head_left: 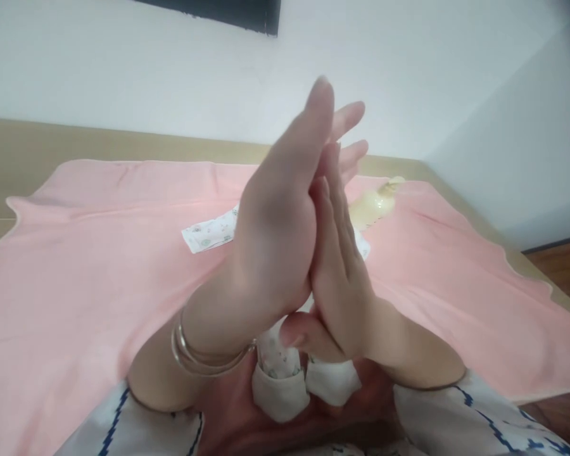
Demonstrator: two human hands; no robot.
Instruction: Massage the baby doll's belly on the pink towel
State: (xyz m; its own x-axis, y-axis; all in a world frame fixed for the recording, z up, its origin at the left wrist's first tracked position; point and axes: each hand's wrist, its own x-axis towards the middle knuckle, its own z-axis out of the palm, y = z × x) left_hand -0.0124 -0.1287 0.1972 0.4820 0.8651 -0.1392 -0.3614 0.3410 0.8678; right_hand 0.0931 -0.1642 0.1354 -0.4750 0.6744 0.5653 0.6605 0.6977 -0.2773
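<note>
My left hand [275,215], with thin bracelets at its wrist, is raised in the middle of the view. Its palm lies against the palm of my right hand [344,291], and the fingers of both are stretched out. No object shows between them. Below and behind the hands lies a small white patterned garment [211,232]; one sleeve sticks out to the left. Two legs end in white cuffs [281,394] near my body. My hands hide the middle of the garment, so I cannot tell what is in it.
A pink blanket [99,266] with wavy edges covers most of a tan surface [23,149]. At the back right lies a glossy pale-yellow item [375,206], partly behind my fingers. A white wall [123,82] rises behind, and wooden floor [563,266] shows at the right.
</note>
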